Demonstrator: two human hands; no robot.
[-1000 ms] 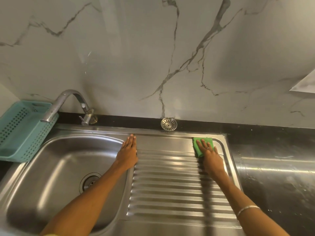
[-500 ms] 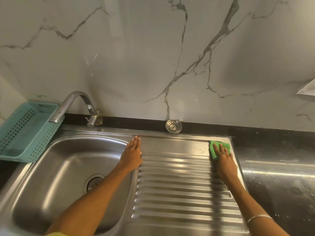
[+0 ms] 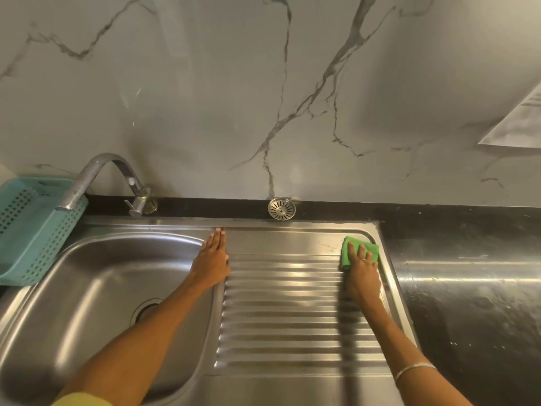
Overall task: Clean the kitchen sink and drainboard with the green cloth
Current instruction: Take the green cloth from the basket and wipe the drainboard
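Over the last second the cloth (image 3: 359, 251) has slid rightward along the flat back strip of the drainboard (image 3: 292, 317), from a spot short of the corner to the far right corner, so the wipe has reached the end of that strip; the ribbed part and the sink (image 3: 96, 276) look to be yet to do (no cloth has come near the bowl in these views). The right hand (image 3: 361, 268) lies flat on the cloth, fingers (image 3: 352, 249) straight and slightly spread, pressing it down, not pinching it; green shows beyond the fingertips and to either side. The left hand (image 3: 211, 259) has kept its place on the ridge between sink and drainboard, fingers straight and pressed together, bracing.
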